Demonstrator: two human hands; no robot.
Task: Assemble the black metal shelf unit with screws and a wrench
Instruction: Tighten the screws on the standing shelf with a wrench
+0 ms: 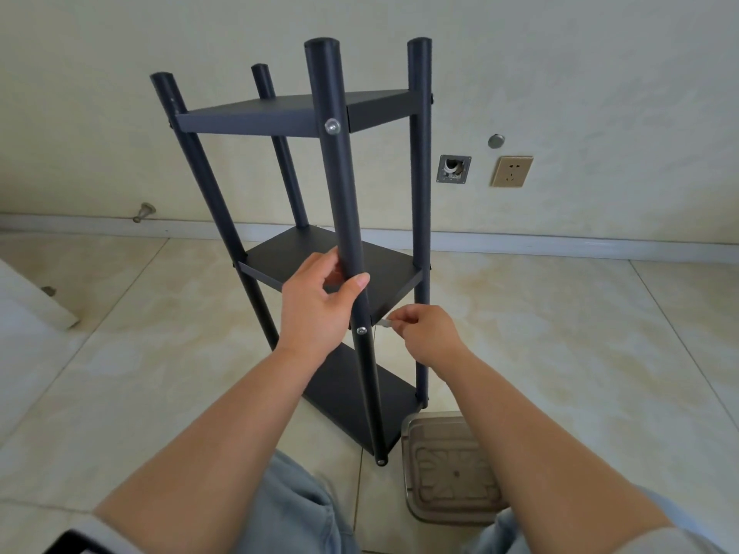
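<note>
The black metal shelf unit (304,113) stands upright on the tiled floor, with three shelves between round posts. My left hand (316,301) grips the near front post (344,193) just above the middle shelf (304,253). A silver screw head (362,330) shows in that post at the middle shelf, and another screw (331,125) at the top shelf. My right hand (428,333) pinches a small silver wrench (384,323) just right of the lower screw, its tip close to the post.
A clear plastic container (448,473) sits on the floor by the shelf's near foot. The wall behind carries a socket (512,171), an open box (453,169) and a round cap (496,141). A white panel (28,297) lies at the left.
</note>
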